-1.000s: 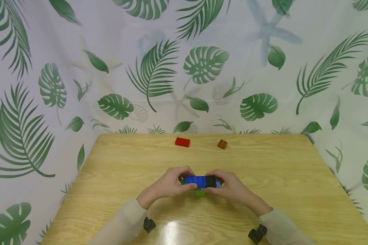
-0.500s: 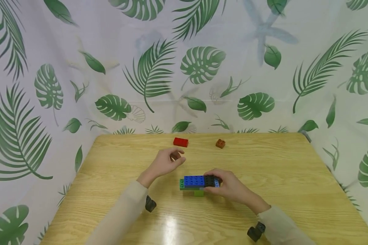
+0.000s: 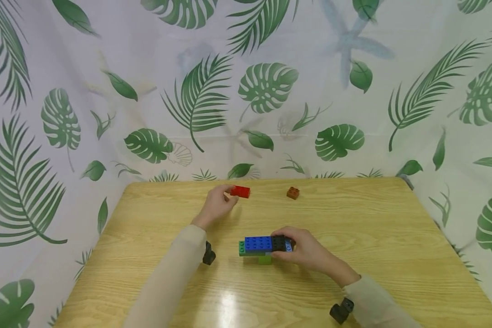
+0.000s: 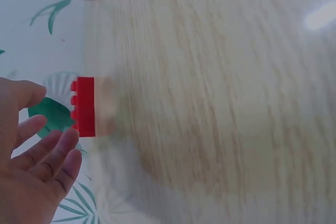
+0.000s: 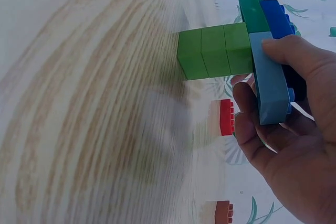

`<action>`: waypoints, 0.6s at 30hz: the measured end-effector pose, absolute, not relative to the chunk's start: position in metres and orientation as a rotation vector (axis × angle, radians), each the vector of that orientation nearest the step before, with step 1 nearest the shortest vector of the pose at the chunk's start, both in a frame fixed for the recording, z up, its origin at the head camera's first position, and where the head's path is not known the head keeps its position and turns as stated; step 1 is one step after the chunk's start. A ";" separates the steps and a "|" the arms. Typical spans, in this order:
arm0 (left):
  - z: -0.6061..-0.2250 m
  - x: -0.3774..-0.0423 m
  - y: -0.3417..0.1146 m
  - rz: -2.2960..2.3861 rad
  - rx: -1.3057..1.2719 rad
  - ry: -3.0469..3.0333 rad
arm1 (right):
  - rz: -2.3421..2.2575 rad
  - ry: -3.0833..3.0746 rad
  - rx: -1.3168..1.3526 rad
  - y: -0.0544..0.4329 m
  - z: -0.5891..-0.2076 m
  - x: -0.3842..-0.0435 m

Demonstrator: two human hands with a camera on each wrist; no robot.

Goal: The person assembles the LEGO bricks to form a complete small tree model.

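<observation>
Your left hand (image 3: pixel 217 203) has its grip spread at the oblong red plastic brick (image 3: pixel 242 192), 11 o'clock from the T-shaped stack of blue, black and green plastic bricks (image 3: pixel 257 244); contact is unclear, and a square pinch across the long sides looks soundest. Your right hand (image 3: pixel 305 246) pinches the stack's 3 o'clock end: steady it upright.

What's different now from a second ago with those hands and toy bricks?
The left hand has let go of the brick build and moved away from the person to the left end of the red brick; whether they touch is unclear. The right hand still grips the build's right end. The red brick and the small orange-brown brick have stayed put.
</observation>
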State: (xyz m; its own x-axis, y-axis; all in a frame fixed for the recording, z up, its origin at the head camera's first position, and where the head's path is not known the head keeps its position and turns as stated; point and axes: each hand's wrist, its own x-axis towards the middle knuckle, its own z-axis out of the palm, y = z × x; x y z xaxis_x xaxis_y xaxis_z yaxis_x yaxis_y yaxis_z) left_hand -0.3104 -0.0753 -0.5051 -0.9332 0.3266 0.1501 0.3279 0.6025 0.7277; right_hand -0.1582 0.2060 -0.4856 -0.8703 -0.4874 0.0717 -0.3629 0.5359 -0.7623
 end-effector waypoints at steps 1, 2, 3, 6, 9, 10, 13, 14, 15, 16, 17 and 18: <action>-0.508 -0.314 -0.075 -1.260 -0.561 -2.819 | -1.244 2.619 -0.726 0.206 -0.486 -0.158; -0.510 -0.316 -0.075 -1.246 -0.544 -2.831 | -1.243 2.619 -0.726 0.207 -0.486 -0.158; -0.512 -0.319 -0.075 -1.238 -0.526 -2.843 | -1.243 2.618 -0.725 0.207 -0.486 -0.158; -0.515 -0.325 -0.074 -1.215 -0.476 -2.879 | -1.245 2.613 -0.720 0.206 -0.486 -0.159; -0.515 -0.329 -0.072 -1.210 -0.452 -2.902 | -1.250 2.603 -0.708 0.206 -0.485 -0.159; -0.516 -0.331 -0.072 -1.207 -0.448 -2.911 | -1.250 2.599 -0.705 0.206 -0.485 -0.159; -0.517 -0.337 -0.069 -1.169 -0.448 -2.946 | -1.255 2.590 -0.709 0.206 -0.485 -0.159; -0.518 -0.338 -0.068 -1.158 -0.448 -2.957 | -1.255 2.592 -0.709 0.206 -0.485 -0.159; -0.519 -0.340 -0.067 -1.145 -0.450 -2.972 | -1.253 2.595 -0.711 0.206 -0.485 -0.158; -0.519 -0.342 -0.066 -1.133 -0.454 -2.987 | -1.254 2.596 -0.713 0.206 -0.486 -0.158; -0.520 -0.343 -0.065 -1.112 -0.460 -3.004 | -1.252 2.599 -0.716 0.206 -0.486 -0.158; -0.521 -0.344 -0.064 -1.106 -0.461 -3.014 | -1.251 2.600 -0.717 0.206 -0.486 -0.158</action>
